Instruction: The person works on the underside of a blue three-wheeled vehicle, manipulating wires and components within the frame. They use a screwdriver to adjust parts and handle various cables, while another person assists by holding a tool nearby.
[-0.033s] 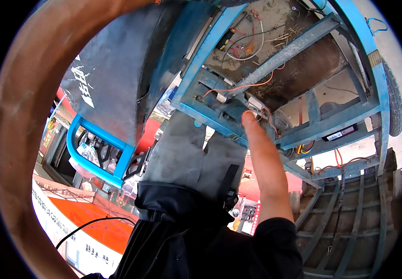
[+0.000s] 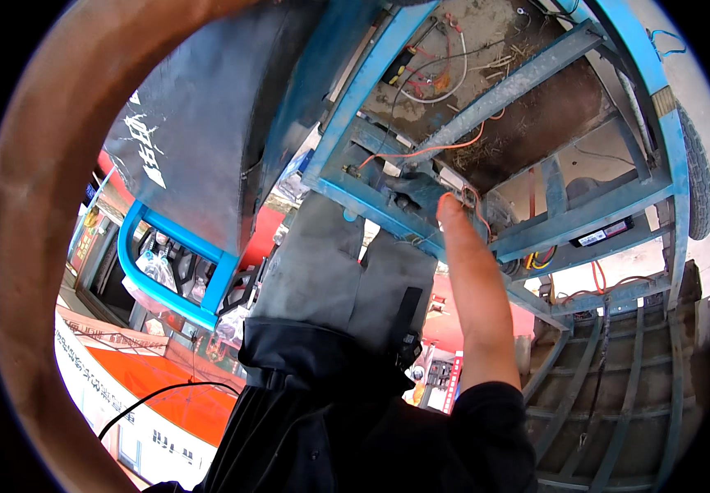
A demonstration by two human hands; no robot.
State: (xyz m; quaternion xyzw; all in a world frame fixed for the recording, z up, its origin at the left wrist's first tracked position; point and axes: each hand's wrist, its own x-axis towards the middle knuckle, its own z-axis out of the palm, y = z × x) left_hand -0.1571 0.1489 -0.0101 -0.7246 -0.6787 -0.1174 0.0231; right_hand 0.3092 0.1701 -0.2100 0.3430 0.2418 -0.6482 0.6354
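My right arm reaches up into a blue metal frame (image 2: 581, 218), and my right hand (image 2: 422, 189) wears a dark grey glove. Its fingers look curled beside the near crossbar, around something I cannot make out. An orange wire (image 2: 445, 148) runs just past the glove, from a fitting on the frame toward the middle bar. A white connector-like piece (image 2: 391, 169) sits close to the fingers. My raised left arm (image 2: 22, 246) curves large along the left rim; its hand lies outside the picture. Near that arm stands a dark panel (image 2: 207, 123) with white lettering.
Beyond the middle bar, a yellow-and-black handled tool (image 2: 398, 66) and loose wires (image 2: 454, 74) lie on a dirty floor panel. A labelled black box (image 2: 601, 234) is fixed at right, near a tyre (image 2: 696, 177). A blue tubular rail (image 2: 170, 275) juts out at left.
My right hand has shifted slightly right and its glove shows more clearly, with the fingers curled. The orange wire has moved a little. The left arm stays raised.
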